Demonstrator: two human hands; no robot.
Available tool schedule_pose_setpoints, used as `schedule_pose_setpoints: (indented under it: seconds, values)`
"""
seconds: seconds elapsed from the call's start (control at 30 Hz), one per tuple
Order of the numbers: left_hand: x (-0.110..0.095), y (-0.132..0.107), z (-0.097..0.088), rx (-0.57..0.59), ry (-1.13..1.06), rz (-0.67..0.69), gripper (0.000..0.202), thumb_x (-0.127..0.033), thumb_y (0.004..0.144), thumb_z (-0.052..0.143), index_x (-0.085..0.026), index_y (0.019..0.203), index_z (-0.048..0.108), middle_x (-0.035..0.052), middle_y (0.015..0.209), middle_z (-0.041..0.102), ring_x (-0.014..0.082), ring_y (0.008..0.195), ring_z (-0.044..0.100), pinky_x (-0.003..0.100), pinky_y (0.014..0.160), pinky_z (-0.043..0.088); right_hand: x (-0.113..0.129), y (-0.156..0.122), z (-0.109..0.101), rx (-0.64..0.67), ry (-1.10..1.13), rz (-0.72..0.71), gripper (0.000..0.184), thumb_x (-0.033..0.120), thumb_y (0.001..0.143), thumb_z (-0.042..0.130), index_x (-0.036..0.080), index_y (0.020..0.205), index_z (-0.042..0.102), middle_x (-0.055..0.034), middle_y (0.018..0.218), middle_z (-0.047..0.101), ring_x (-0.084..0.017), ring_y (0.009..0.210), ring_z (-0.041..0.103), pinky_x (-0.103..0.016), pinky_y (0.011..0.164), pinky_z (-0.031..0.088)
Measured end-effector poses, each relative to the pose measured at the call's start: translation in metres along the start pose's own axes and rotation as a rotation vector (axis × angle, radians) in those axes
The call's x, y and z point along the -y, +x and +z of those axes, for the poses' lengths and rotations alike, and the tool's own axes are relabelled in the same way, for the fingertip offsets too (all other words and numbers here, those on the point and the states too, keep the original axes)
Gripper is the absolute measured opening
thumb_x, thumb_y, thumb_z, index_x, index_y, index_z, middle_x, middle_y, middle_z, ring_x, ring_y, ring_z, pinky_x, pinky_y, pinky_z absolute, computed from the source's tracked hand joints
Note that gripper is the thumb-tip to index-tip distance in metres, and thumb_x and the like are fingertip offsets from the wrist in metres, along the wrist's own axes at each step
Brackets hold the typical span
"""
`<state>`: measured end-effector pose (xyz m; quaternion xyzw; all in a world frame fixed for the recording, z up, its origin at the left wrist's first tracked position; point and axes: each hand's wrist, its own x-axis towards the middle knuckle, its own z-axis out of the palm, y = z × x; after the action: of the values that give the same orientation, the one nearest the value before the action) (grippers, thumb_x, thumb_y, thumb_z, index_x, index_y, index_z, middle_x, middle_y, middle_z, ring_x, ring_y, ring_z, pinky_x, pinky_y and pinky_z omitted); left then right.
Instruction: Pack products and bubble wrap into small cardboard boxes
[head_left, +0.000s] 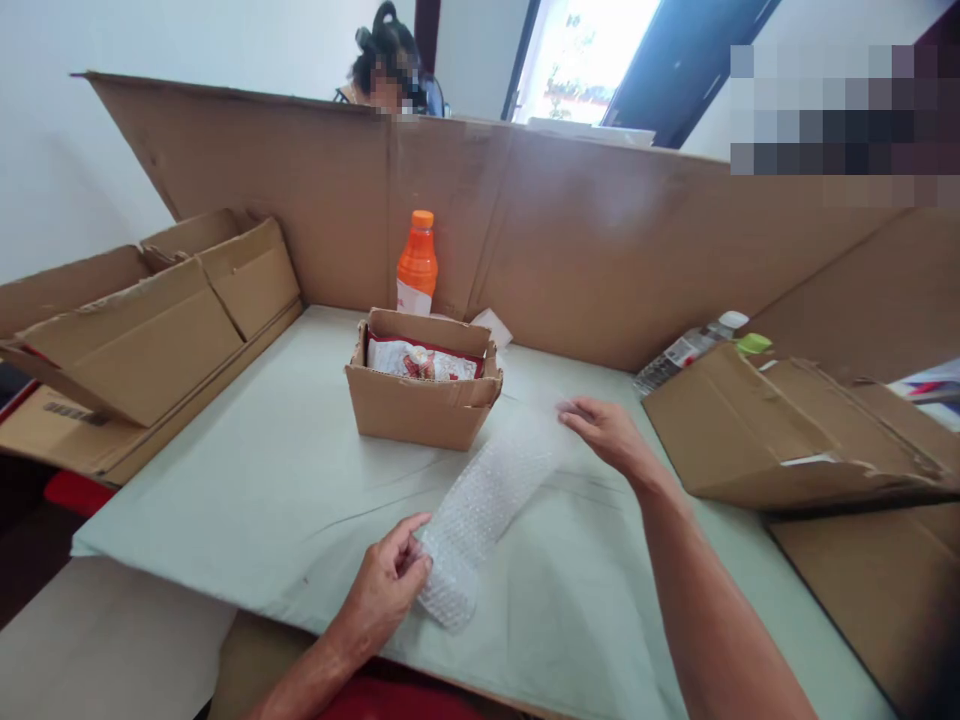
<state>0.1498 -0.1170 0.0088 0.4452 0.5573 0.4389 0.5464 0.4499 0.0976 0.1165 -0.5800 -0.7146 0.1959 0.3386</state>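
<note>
A strip of clear bubble wrap [491, 495] stretches slantwise between my two hands, over the pale cloth on the table. My left hand [386, 578] pinches its near left edge between thumb and fingers. At the far right end, my right hand [600, 430] grips a corner of the strip with its fingertips. Just beyond the wrap stands a small open cardboard box [416, 410], holding a white and red printed packet [424, 360]. An orange bottle [418, 262] with an orange cap rises behind that box, its base hidden.
Open cardboard boxes [142, 330] line the left side of the table. To the right, another carton [780, 420] sits by a clear plastic bottle [690, 350]. A tall cardboard panel [600, 240] closes off the back, with a person [386, 60] behind it.
</note>
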Motion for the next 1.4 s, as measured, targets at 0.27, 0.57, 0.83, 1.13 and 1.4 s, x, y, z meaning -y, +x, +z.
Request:
schedule_pose_setpoints:
  seconds: [0.27, 0.57, 0.83, 1.13, 1.4]
  values:
    - [-0.001, -0.003, -0.001, 0.101, 0.01, -0.199, 0.06, -0.04, 0.073, 0.07, -0.017, 0.129, 0.065, -0.0018, 0.072, 0.057, 0.013, 0.058, 0.052, 0.023, 0.048, 0.044, 0.0, -0.079, 0.088, 0.123, -0.173, -0.303, 0.036, 0.025, 0.087, 0.061, 0.025, 0.122, 0.069, -0.0128, 0.137, 0.063, -0.032, 0.125, 0.057, -0.053, 0.105, 0.044]
    - [-0.028, -0.009, 0.001, 0.28, -0.154, -0.4, 0.039, -0.043, 0.071, 0.076, -0.014, 0.096, 0.072, -0.0012, 0.061, 0.062, 0.0134, 0.054, 0.06, 0.025, 0.054, 0.049, 0.001, -0.111, 0.095, 0.321, -0.013, -0.288, 0.035, 0.026, 0.092, 0.057, 0.023, 0.124, 0.069, -0.0127, 0.143, 0.059, -0.03, 0.131, 0.055, -0.052, 0.11, 0.042]
    - [-0.063, 0.045, 0.021, 0.344, -0.436, -0.41, 0.047, -0.042, 0.075, 0.076, -0.012, 0.11, 0.067, 0.016, 0.102, 0.073, 0.0209, 0.074, 0.07, 0.024, 0.046, 0.048, 0.004, -0.154, 0.068, -0.013, 0.377, 0.03, 0.022, 0.028, 0.093, 0.056, 0.027, 0.104, 0.075, -0.0058, 0.121, 0.073, -0.023, 0.116, 0.065, -0.042, 0.102, 0.05]
    - [-0.059, 0.09, 0.044, 0.281, -0.38, -0.51, 0.034, -0.027, 0.083, 0.063, -0.017, 0.113, 0.05, 0.01, 0.1, 0.071, 0.0143, 0.06, 0.067, 0.018, 0.037, 0.035, 0.02, -0.2, 0.064, -0.008, 0.027, -0.259, 0.03, 0.022, 0.093, 0.06, 0.025, 0.121, 0.065, -0.0087, 0.12, 0.072, -0.024, 0.111, 0.067, -0.042, 0.094, 0.054]
    - [-0.04, 0.056, 0.018, 0.13, 0.432, 0.36, 0.069, -0.019, 0.08, 0.062, -0.02, 0.146, 0.042, 0.0117, 0.122, 0.066, 0.0232, 0.102, 0.066, 0.038, 0.085, 0.055, 0.024, -0.193, 0.105, 0.121, -0.304, -0.375, 0.024, 0.011, 0.091, 0.057, 0.02, 0.11, 0.068, -0.0126, 0.121, 0.071, -0.029, 0.11, 0.064, -0.045, 0.088, 0.05]
